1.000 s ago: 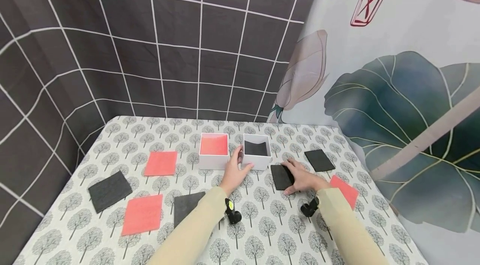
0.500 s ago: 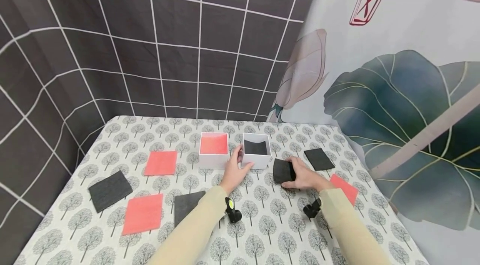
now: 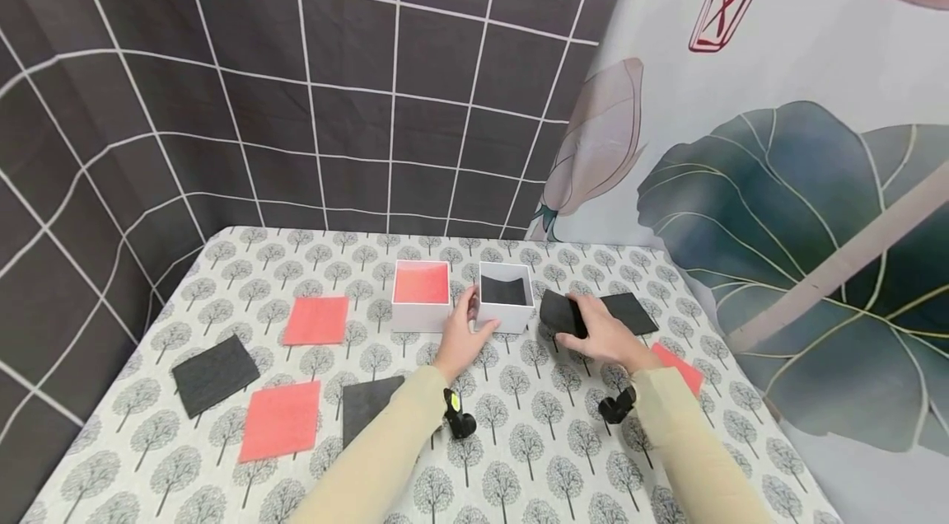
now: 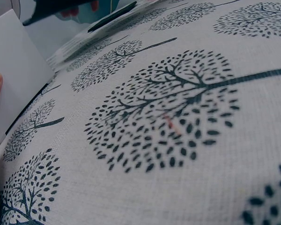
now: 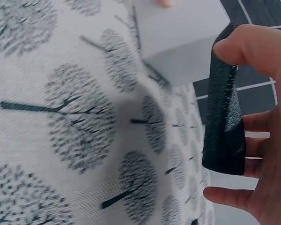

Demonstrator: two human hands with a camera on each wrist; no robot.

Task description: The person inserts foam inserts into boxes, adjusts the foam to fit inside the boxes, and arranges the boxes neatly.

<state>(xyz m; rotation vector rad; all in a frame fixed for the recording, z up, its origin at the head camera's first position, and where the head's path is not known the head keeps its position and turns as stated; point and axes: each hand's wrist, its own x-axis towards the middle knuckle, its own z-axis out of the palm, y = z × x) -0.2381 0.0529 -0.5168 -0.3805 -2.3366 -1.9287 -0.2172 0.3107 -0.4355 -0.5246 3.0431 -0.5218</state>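
In the head view my left hand rests against the front left corner of a white box, fingers along its left side and thumb on its front. A black sheet lies inside that box. The thumb also shows against the white wall in the left wrist view. My right hand pinches a black square napkin raised above the cloth, right of the box. In the right wrist view the napkin bends between the thumb and several fingers.
A second white box, with a red sheet inside, stands left of the first. Red napkins and black napkins lie flat at the left. A black napkin and a partly hidden red one lie at the right.
My right hand has lifted the black napkin off the tablecloth and carried it a little away from me, its sheet now bent. My left hand has stayed at the box.
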